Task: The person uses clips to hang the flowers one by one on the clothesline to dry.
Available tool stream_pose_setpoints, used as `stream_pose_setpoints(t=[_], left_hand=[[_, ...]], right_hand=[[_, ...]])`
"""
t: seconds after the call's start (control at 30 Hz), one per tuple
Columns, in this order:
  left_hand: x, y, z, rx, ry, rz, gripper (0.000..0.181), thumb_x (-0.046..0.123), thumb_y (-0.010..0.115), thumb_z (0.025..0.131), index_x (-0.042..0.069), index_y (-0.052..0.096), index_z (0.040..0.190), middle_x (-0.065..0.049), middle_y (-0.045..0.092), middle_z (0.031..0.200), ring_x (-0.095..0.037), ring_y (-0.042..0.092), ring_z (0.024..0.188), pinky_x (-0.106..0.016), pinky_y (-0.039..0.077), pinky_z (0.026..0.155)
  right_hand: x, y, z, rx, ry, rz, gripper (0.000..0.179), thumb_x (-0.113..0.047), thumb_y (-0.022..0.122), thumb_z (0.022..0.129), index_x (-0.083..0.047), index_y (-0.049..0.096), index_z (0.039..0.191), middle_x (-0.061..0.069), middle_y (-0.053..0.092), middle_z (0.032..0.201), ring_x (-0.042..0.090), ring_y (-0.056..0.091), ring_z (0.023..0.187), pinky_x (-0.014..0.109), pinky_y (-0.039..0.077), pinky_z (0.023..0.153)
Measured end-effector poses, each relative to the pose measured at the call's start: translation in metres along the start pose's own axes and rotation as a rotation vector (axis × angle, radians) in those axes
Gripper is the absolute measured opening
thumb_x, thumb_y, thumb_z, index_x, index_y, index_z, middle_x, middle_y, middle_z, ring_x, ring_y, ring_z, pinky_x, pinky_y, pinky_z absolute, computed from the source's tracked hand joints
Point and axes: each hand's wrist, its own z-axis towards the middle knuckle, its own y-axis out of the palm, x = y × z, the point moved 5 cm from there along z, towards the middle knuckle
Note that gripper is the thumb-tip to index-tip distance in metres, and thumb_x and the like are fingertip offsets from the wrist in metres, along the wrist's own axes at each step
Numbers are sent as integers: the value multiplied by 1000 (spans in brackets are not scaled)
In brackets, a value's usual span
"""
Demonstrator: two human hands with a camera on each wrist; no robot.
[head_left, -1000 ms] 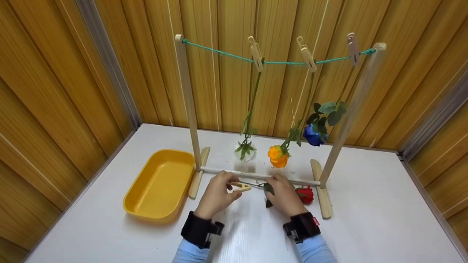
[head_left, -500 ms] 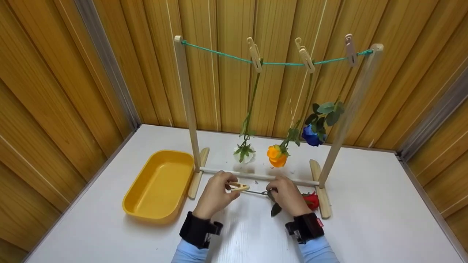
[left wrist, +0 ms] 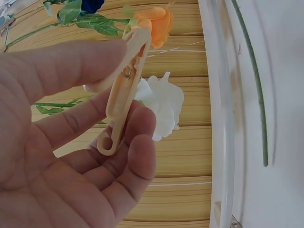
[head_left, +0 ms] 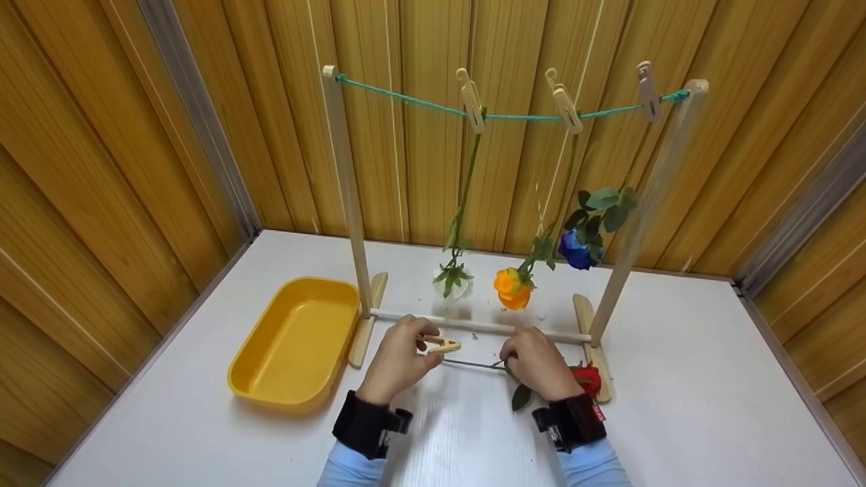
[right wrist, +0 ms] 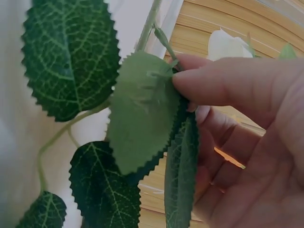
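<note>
A beige plastic clothespin (head_left: 446,346) is held between the thumb and fingers of my left hand (head_left: 400,358); the left wrist view shows the clothespin (left wrist: 119,124) close up, its spring in sight. My right hand (head_left: 540,365) pinches a leaf stalk of a red rose (head_left: 591,381), thumb against finger, with toothed green leaves (right wrist: 142,114) hanging by it in the right wrist view. The rose's bare stem (head_left: 471,364) reaches left along the table, its end just below the clothespin and apart from it. My right hand and wrist partly hide the bloom.
Behind my hands stands a wooden rack (head_left: 348,196) with a teal cord (head_left: 413,99). Pegged on it, heads down, hang a white rose (head_left: 454,281), an orange rose (head_left: 514,289) and a blue rose (head_left: 580,250). A yellow tub (head_left: 298,345) sits at the left.
My right hand has moved right and slightly nearer, drawing the red rose along. Its stem end has slid right, away from the left fingers. The left hand keeps the clothespin almost still.
</note>
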Motion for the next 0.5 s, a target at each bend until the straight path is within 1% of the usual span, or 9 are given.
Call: stream_pose_setpoints(t=[0.13, 0.23, 0.3, 0.37, 0.43, 0.5], left_hand=[[-1, 0, 1, -6, -11, 2, 28, -4, 84, 76, -4, 69, 99, -14, 67, 95, -29, 64, 78, -27, 51, 70], [-1, 0, 1, -10, -16, 4, 28, -4, 84, 76, -4, 69, 100, -13, 67, 95, -29, 64, 78, -27, 52, 70], [-2, 0, 1, -14, -23, 4, 28, -3, 84, 77, -4, 69, 101, -13, 66, 95, -29, 64, 79, -27, 52, 70], [-2, 0, 1, -15, -28, 7, 28, -2, 84, 77, -4, 69, 101, -13, 66, 96, -29, 64, 79, -27, 52, 70], [-3, 0, 1, -14, -27, 10, 27, -2, 84, 78, -4, 69, 101, -13, 66, 95, -28, 63, 79, -27, 52, 70], [-3, -1, 0, -9, -21, 14, 27, -2, 84, 78, -4, 69, 101, -13, 66, 95, -27, 63, 78, -27, 52, 70]], right_hand=[[1, 3, -1, -46, 19, 15, 17, 11, 72, 75, -4, 79, 75, 1, 66, 80, 20, 61, 77, 39, 53, 73], [2, 4, -2, -75, 40, 13, 16, 9, 73, 74, -6, 78, 74, 0, 63, 79, 18, 58, 73, 38, 51, 69], [1, 3, -2, -85, 58, 3, 14, 7, 74, 73, -6, 78, 77, 1, 63, 81, 19, 59, 75, 38, 52, 70], [-1, 2, -3, -79, 59, 2, 15, 7, 74, 72, -4, 78, 81, 2, 65, 84, 21, 60, 80, 41, 53, 74], [-5, 1, -3, -54, 33, 14, 17, 7, 75, 72, -3, 78, 86, 5, 67, 91, 25, 62, 88, 43, 54, 80], [-10, 1, -2, -27, -11, 38, 18, 8, 74, 74, -1, 78, 89, 7, 68, 94, 27, 62, 91, 45, 54, 82]])
